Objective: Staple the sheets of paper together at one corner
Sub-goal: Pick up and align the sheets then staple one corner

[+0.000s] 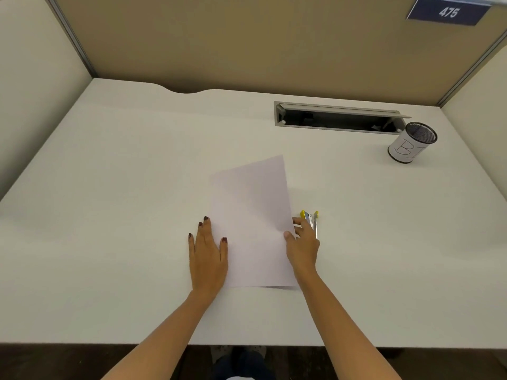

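Squaring the sheets of paper (251, 223) on the desk (109, 187), the left hand (207, 256) lies flat, fingers apart, while the right hand (303, 242) reaches, fingers loosely spread, holding nothing, for the yellow stapler (311, 219) beside them; the mesh pen cup (413, 142) looks empty.
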Demonstrator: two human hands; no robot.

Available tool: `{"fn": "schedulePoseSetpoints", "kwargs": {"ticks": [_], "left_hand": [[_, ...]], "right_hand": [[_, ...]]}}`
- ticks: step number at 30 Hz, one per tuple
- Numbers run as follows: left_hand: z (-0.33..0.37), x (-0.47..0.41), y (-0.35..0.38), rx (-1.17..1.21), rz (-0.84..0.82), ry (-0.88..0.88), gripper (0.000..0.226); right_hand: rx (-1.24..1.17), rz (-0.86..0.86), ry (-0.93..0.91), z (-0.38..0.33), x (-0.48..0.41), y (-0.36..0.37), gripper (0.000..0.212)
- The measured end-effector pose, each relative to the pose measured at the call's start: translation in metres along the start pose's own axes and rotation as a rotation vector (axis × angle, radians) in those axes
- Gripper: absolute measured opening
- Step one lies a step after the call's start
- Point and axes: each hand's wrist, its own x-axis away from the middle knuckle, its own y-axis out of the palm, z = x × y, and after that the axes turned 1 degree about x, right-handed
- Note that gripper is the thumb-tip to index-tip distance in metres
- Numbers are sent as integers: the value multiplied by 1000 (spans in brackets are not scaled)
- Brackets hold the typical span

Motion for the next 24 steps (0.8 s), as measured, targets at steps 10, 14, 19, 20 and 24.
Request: {"fn": "schedulePoseSetpoints", "kwargs": {"ticks": [10, 14, 19, 20, 24], "left_hand": [[46, -48, -52, 768, 125, -453, 26], [69, -44, -68, 767, 226, -254, 18], [82, -41, -72, 775, 330, -127, 16], [83, -40, -72, 777, 330, -111, 17], [83, -38, -73, 777, 315, -69, 18]], "right_hand": [[-113, -6, -233, -13, 2, -5, 24], [-139, 25, -408, -29, 6, -6, 19], [-210, 90, -422, -40, 10, -3, 29], [-214, 95, -417, -41, 10, -2, 29], [-223, 92, -422, -42, 12, 0, 28]]}}
